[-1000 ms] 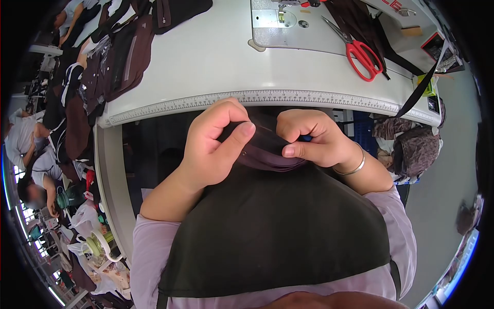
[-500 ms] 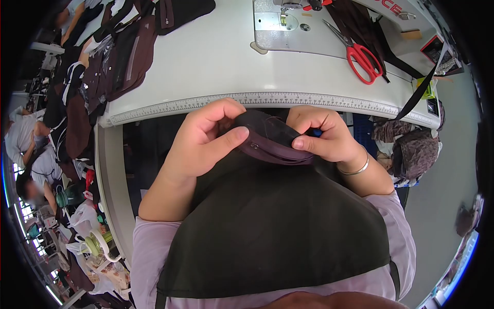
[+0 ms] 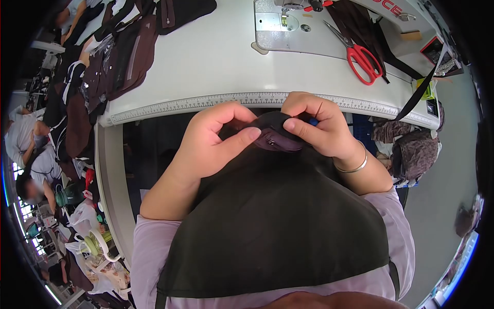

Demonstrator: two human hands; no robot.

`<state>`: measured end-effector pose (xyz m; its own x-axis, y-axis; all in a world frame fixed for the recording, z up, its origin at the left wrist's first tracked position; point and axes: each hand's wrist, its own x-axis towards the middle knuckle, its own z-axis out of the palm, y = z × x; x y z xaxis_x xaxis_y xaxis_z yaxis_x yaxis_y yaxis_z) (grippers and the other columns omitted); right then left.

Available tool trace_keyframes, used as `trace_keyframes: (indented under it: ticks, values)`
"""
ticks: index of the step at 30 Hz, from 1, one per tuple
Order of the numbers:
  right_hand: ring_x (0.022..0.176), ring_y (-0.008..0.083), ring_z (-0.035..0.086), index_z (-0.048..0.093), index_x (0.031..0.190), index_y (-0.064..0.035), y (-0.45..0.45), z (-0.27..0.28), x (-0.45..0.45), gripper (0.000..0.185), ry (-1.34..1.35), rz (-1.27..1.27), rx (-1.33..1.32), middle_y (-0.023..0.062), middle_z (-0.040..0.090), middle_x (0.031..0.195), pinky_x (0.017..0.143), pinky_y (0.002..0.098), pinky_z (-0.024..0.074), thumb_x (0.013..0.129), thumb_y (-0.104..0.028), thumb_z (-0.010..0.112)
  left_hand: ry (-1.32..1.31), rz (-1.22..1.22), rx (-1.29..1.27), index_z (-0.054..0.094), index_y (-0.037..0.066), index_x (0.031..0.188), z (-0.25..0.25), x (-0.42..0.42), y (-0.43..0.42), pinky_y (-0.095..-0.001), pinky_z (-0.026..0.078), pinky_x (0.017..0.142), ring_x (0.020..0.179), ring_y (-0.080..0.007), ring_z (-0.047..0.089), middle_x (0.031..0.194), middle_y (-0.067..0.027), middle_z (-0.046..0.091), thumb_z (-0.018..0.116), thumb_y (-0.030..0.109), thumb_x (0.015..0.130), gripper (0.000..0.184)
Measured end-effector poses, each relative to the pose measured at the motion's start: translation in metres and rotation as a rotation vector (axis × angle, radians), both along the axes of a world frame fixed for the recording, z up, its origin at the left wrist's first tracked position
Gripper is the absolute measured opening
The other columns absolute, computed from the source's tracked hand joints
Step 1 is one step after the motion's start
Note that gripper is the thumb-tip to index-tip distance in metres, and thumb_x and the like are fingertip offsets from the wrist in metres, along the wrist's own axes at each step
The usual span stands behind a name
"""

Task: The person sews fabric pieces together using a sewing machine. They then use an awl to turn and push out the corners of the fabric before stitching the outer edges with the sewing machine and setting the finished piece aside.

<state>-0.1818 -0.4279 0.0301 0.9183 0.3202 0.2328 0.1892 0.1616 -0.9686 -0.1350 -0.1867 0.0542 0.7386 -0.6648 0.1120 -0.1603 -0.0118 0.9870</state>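
1. Pinching from both sides, the person holds a small dark fabric piece (image 3: pixel 278 143) just on the near side of the ruler strip (image 3: pixel 175 109), between that strip and the dark apron (image 3: pixel 278 226).
2. The left hand (image 3: pixel 211 141) has its grip clamped on the left part of the piece, thumb on the side facing up; its fingers go behind the cloth and are partly hidden.
3. The right hand (image 3: pixel 319 126) has its grip clamped on the upper right part, thumb pressing down from above.
4. Something blue (image 3: pixel 313 122) shows within the right hand; I cannot tell what it is, nor whether a thin reddish sliver (image 3: pixel 319 109) above belongs to it.
5. Two pinches this close together seem meant to keep the curved edge bowed and the purplish band, with its bit of metal, turned towards the eyes.
6. Beyond the ruler strip, towards its right end, red-handled scissors (image 3: pixel 364 63) lie on the desk (image 3: pixel 206 62), handles towards the person, probably for easy reach.
7. The sewing machine (image 3: pixel 267 38) stands beyond the strip's middle; dark cloth pieces (image 3: pixel 136 56) lie beyond its left end, likely leaving working room between.
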Motion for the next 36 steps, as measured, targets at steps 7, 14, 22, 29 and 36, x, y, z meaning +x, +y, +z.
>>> trace_keyframes:
  ticks: [7,14,22,29,36]
  values:
    - [0.080,0.0079,0.048,0.061,0.096,0.0013,-0.006,0.002,0.001,0.003,0.075,0.004,-0.002,0.0021,0.058,0.092,0.071,0.0234,0.0400,0.096,-0.001,0.064,-0.089,0.104,0.006,0.064,0.000,0.097,-0.003,0.001,-0.002,-0.0249,0.049,0.075,0.079,-0.0119,0.060,0.087,-0.0042,0.065,0.067,0.001,0.094,0.004]
    - [0.077,0.0065,0.046,0.060,0.094,-0.0003,-0.001,0.000,0.004,0.007,0.021,-0.052,-0.134,-0.0009,0.056,0.087,0.070,0.0219,0.0392,0.099,-0.004,0.063,-0.295,0.191,0.121,0.063,0.000,0.098,0.000,-0.004,-0.010,-0.0262,0.050,0.075,0.078,-0.0155,0.062,0.086,-0.0062,0.066,0.067,0.001,0.094,0.006]
    - [0.078,0.0067,0.044,0.059,0.094,-0.0009,-0.016,-0.005,0.010,0.007,0.075,-0.087,-0.085,-0.0011,0.055,0.087,0.071,0.0227,0.0383,0.099,-0.005,0.062,-0.022,0.128,0.165,0.067,0.000,0.105,-0.002,0.015,0.007,-0.0258,0.050,0.075,0.077,-0.0129,0.061,0.085,-0.0033,0.066,0.073,0.003,0.090,0.017]
    - [0.071,0.0074,0.043,0.058,0.087,-0.0003,-0.020,-0.002,0.018,0.015,0.165,0.182,-0.203,-0.0024,0.053,0.079,0.064,0.0243,0.0368,0.097,-0.009,0.063,-0.207,0.035,0.290,0.064,0.002,0.095,0.009,0.017,0.000,-0.0297,0.048,0.070,0.075,-0.0187,0.061,0.083,-0.0066,0.065,0.070,0.004,0.090,0.008]
    - [0.065,0.0083,0.040,0.054,0.080,-0.0009,-0.018,-0.005,0.018,0.024,0.266,0.470,-0.133,-0.0017,0.049,0.072,0.058,0.0272,0.0343,0.098,-0.013,0.064,-0.296,-0.212,0.407,0.065,0.005,0.092,0.028,0.017,-0.001,-0.0363,0.050,0.066,0.074,-0.0284,0.064,0.082,-0.0094,0.065,0.075,0.016,0.087,0.015]
